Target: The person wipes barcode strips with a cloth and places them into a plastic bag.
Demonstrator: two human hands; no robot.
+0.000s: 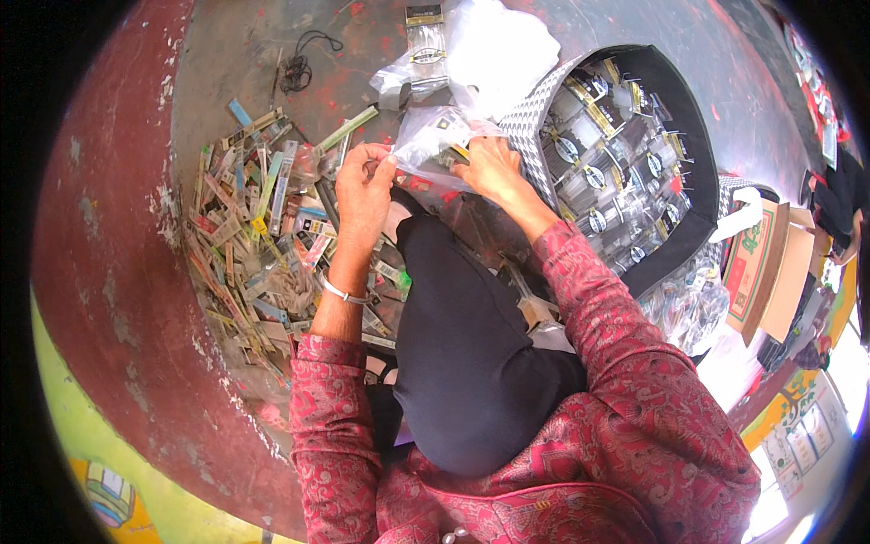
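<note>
My left hand (362,186) pinches the left edge of a clear plastic bag (428,134) above my raised knee in dark trousers (462,335). My right hand (489,168) grips the bag's right side, with its fingers at or inside the opening. Small packaged items show through the plastic. A thin bangle sits on my left wrist. Both sleeves are red patterned cloth.
A heap of torn packet strips and wrappers (258,236) lies on the floor to the left. A black bag (698,181) full of small clear packets stands at right. White plastic sheets (498,45), a black cord (299,68) and a cardboard box (757,267) lie around.
</note>
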